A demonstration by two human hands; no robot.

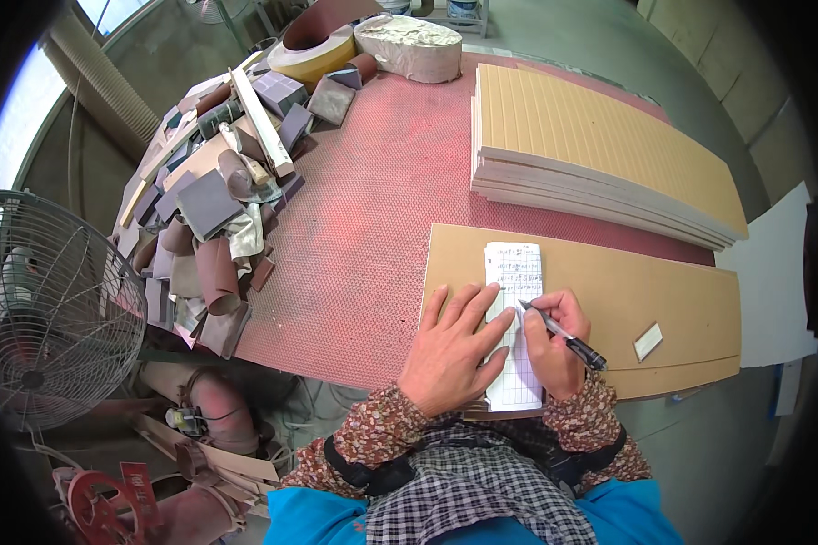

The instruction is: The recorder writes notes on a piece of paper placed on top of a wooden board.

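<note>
Red and bumpy, the big round-edged table [364,218] is covered in tiny holes like a honeycomb. On its near edge lies a long flat brown board [663,291], smooth and plain. This board is the landmark.

On the board's left end sits a narrow strip of white paper [515,318] with a printed grid and small writing near its top. The left hand [452,350] lies flat on the board with its fingers spread wide open, pressing the paper's left edge — it grips nothing. The right hand [554,341] is curled shut around a black pen [563,336], and the pen's silver tip touches the paper about halfway down.

Further right on the board is a small pale tag [647,341]. Just behind the board is a neat stack of tan panels [600,154] with thin grooves running along them. Far to the left of the board lies a messy heap of grey blocks and rolled brown sandpaper [214,209]. Off the table on that side stands a round wire fan [50,309].
</note>
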